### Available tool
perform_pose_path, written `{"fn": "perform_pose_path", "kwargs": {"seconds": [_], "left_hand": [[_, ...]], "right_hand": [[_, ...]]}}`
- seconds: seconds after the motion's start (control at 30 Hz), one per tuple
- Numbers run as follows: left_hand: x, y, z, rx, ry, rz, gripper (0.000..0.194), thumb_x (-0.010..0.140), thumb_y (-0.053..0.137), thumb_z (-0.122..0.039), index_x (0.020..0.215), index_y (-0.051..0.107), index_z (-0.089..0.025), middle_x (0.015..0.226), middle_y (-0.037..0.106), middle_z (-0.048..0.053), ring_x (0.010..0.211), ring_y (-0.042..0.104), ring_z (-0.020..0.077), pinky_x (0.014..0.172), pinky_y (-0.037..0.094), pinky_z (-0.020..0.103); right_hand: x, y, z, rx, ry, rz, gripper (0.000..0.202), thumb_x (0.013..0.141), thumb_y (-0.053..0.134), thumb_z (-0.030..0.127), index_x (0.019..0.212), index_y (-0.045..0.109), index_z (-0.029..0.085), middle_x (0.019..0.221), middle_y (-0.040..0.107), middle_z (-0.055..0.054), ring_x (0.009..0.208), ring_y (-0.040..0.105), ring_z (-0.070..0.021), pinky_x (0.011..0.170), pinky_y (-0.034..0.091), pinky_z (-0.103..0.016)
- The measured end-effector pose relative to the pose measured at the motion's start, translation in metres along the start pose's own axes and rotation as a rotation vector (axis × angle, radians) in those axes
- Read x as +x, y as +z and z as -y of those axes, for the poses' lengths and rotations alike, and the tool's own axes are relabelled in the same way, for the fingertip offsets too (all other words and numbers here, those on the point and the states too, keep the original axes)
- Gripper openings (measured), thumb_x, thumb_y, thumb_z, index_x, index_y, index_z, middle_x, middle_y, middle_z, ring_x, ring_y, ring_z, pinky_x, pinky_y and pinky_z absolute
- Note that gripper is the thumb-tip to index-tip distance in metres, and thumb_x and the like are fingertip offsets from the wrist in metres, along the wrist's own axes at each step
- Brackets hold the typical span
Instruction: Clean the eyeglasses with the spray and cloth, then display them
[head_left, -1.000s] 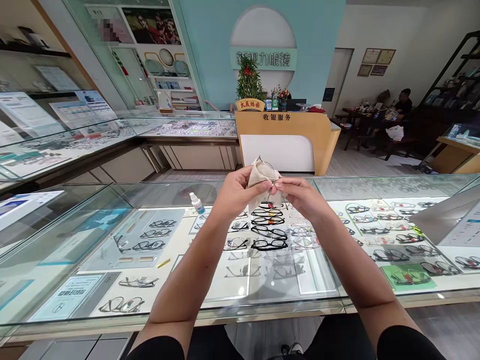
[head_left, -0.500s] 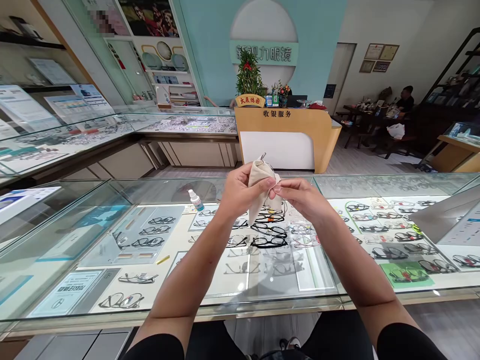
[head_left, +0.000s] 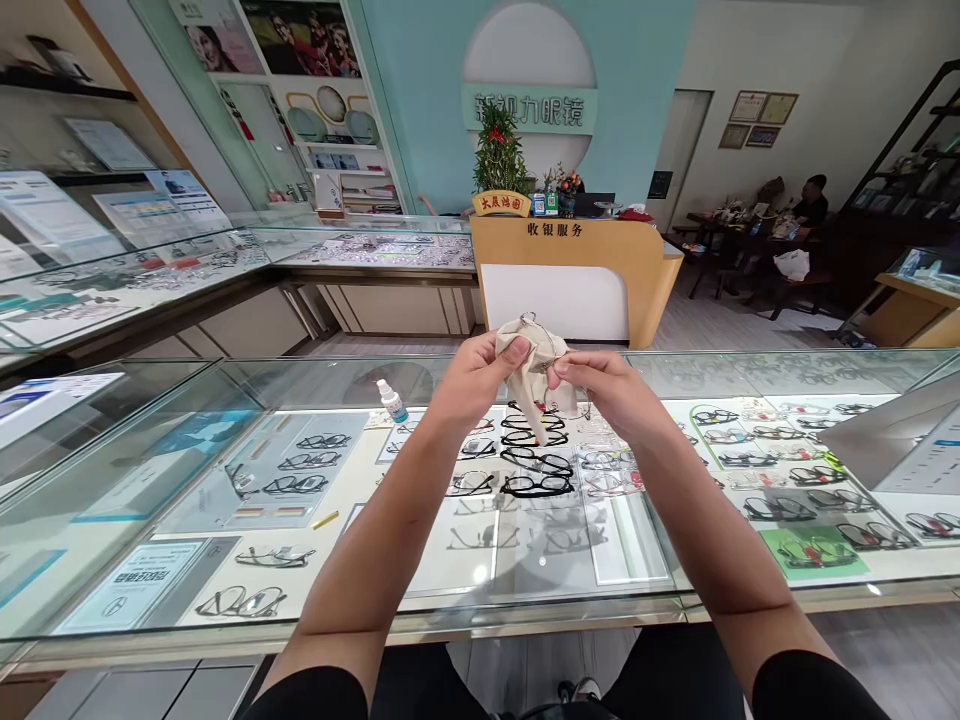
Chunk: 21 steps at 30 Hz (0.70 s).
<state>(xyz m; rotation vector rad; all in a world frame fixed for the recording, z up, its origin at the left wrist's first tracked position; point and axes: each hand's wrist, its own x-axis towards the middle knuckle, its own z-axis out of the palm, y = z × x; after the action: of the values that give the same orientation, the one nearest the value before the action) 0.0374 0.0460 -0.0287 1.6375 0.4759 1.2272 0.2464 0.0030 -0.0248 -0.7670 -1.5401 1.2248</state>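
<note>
A cream cleaning cloth (head_left: pixel 534 365) is bunched between my two hands above the glass counter. My left hand (head_left: pixel 478 378) is closed on it, thumb pressed on top. Thin-rimmed eyeglasses (head_left: pixel 553 345) are partly wrapped in the cloth; a bit of wire frame sticks out at its top, and most of the lenses are hidden. Fingertips of my right hand (head_left: pixel 600 388) pinch the eyeglasses at the right side of the cloth. One corner of the cloth hangs down below the hands.
A small white spray bottle (head_left: pixel 391 400) stands on the glass display counter (head_left: pixel 450 628), left of my hands. Rows of eyeglass frames (head_left: pixel 536 485) lie under the glass. Beyond are a wooden cashier desk (head_left: pixel 649 280) and a seated person (head_left: pixel 812 205) at the far right.
The cloth has been turned and spread wider between my hands. Its hanging corner has swung to the right, and my left thumb has shifted up and left.
</note>
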Motion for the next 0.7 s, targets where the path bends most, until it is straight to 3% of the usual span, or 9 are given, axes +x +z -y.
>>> {"fn": "perform_pose_path", "kwargs": {"seconds": [0.13,0.3,0.5,0.7], "left_hand": [[-0.001,-0.001,-0.005,-0.032,-0.024,0.063,0.046,0.088,0.093,-0.057,0.101,0.078,-0.016,0.083,0.076,0.005,0.067,0.068,0.0153,0.058,0.055,0.024],[-0.003,0.011,-0.004,-0.038,0.017,-0.028,0.049,0.076,0.103,-0.049,0.099,0.075,-0.016,0.079,0.077,0.003,0.066,0.07,0.0155,0.059,0.056,0.023],[-0.001,0.019,0.002,-0.007,0.104,-0.143,0.051,0.074,0.102,-0.057,0.086,0.07,-0.019,0.066,0.071,-0.001,0.056,0.067,0.015,0.054,0.054,0.025],[-0.007,0.029,0.006,0.03,0.114,-0.305,0.055,0.084,0.092,-0.071,0.081,0.065,-0.022,0.056,0.064,-0.003,0.046,0.059,0.0131,0.048,0.048,0.026]], "right_hand": [[-0.001,-0.002,0.008,0.042,-0.004,0.01,0.029,0.09,0.08,0.047,0.075,0.081,0.022,0.082,0.066,-0.001,0.082,0.052,-0.0182,0.081,0.036,-0.035],[-0.001,0.0,0.007,0.057,0.005,0.044,0.031,0.088,0.082,0.051,0.076,0.08,0.022,0.081,0.066,-0.002,0.084,0.054,-0.0195,0.08,0.037,-0.035],[0.0,0.006,-0.004,0.045,0.003,0.068,0.033,0.093,0.078,0.05,0.076,0.078,0.022,0.081,0.063,0.0,0.08,0.049,-0.018,0.077,0.034,-0.034],[-0.001,0.017,-0.004,-0.013,-0.002,0.072,0.038,0.091,0.079,0.057,0.075,0.076,0.023,0.084,0.064,-0.002,0.084,0.05,-0.0195,0.079,0.036,-0.034]]}}
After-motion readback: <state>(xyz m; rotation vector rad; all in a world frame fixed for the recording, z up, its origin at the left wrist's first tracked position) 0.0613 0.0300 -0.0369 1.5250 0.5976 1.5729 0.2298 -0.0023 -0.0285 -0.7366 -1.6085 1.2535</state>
